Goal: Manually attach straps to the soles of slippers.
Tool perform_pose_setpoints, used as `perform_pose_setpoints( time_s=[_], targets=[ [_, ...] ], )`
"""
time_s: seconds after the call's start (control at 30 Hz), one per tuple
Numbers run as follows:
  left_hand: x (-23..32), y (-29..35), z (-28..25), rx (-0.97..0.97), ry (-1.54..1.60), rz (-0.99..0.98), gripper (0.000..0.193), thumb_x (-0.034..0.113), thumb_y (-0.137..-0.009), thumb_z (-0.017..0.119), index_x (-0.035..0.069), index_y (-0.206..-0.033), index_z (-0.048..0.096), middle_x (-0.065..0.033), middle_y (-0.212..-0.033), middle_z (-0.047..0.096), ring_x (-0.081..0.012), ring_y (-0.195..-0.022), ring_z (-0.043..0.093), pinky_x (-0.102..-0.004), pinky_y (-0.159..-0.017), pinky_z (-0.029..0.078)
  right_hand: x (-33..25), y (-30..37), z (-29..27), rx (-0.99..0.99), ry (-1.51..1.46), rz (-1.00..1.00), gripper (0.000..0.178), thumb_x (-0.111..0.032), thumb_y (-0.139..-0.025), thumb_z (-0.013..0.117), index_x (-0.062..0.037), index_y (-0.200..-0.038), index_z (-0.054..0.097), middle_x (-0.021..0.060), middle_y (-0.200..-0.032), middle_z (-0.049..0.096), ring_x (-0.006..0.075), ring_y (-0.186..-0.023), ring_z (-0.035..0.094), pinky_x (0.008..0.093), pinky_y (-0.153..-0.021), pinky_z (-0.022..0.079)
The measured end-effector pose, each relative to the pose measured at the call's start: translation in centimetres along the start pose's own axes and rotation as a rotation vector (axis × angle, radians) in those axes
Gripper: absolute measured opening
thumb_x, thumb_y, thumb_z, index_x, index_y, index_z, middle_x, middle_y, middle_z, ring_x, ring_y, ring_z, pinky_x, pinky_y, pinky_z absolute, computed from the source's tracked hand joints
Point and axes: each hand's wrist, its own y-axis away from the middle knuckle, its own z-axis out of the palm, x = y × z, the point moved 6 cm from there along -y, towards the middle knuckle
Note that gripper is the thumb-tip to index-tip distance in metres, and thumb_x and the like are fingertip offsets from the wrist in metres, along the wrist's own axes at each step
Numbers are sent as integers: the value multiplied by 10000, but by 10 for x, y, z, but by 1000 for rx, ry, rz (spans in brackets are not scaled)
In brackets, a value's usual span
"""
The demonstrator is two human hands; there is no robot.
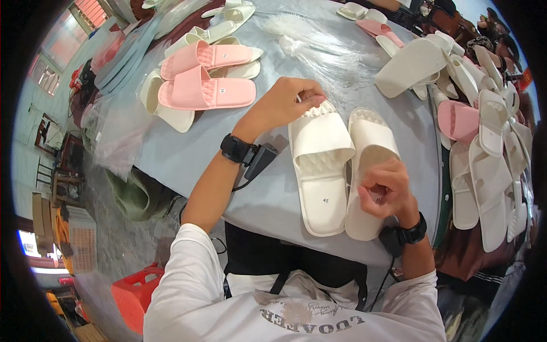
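Observation:
Two white slippers lie side by side on the grey-covered table in front of me, toes pointing away. My left hand [302, 98] is closed, its fingers curled together at the toe of the left white slipper [323, 171]; what they pinch, if anything, is hidden. Over the heel half of the right white slipper [370, 134], my right hand [387, 188] is curled with thumb and fingertips together. Something small and pale may show inside that curl, too unclear to name. The left slipper's insole bears a small dark print. Both wrists wear black straps with small devices and cables.
A pair of pink slippers [213, 93] rests on white ones to the left. White slippers [490, 171] with some pink are heaped along the right edge. Clear plastic bags [307, 43] lie at the far side. A red plastic stool [134, 296] stands on the floor lower left.

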Motion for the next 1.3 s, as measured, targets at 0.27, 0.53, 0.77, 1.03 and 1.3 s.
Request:
perform_pose_setpoints(
  time_s=[0.27, 0.53, 0.77, 1.03, 1.3],
  targets=[
    [-25, 3, 14, -271, 62, 58, 133, 128, -924, 764, 106, -1050, 799, 31, -981, 718, -98, -909, 600, -259, -758, 450, 1, 1, 23, -243, 46, 117, 171, -36, -663, 731, -49, -608, 569, 70, -537, 536, 236, -447, 523, 318, -469, 416],
    [-33, 2, 19, -312, 161, -49, 134, 111, -933, 753, 82, -1055, 799, 3, -1029, 717, -124, -945, 618, -285, -841, 479, 5, -2, 38, -87, 265, 223, 152, -101, -736, 757, -56, -642, 647, 96, -588, 637, 295, -530, 642, 364, -529, 510],
    [-18, 4, 33, -461, 128, 65, 220, 68, -953, 707, 66, -1164, 770, -24, -1105, 709, -158, -980, 630, -295, -866, 482, 9, -2, 41, 182, 421, 240, 178, -126, -863, 760, -52, -727, 672, 109, -613, 660, 295, -518, 642, 389, -512, 496],
    [-25, 10, 29, -554, 212, 11, 277, 46, -943, 701, 73, -1212, 763, -59, -1182, 723, -181, -1038, 646, -321, -925, 493, 8, 0, 45, 223, 501, 235, 205, -142, -909, 757, -52, -742, 681, 111, -615, 660, 293, -499, 627, 386, -490, 474],
    [-26, 6, 27, -467, 250, 49, 211, 90, -932, 744, 67, -1136, 792, -40, -1093, 753, -150, -969, 658, -304, -871, 505, 11, 0, 43, 237, 385, 302, 182, -158, -923, 762, -35, -791, 739, 104, -583, 636, 271, -476, 610, 370, -482, 453]
  ],
)
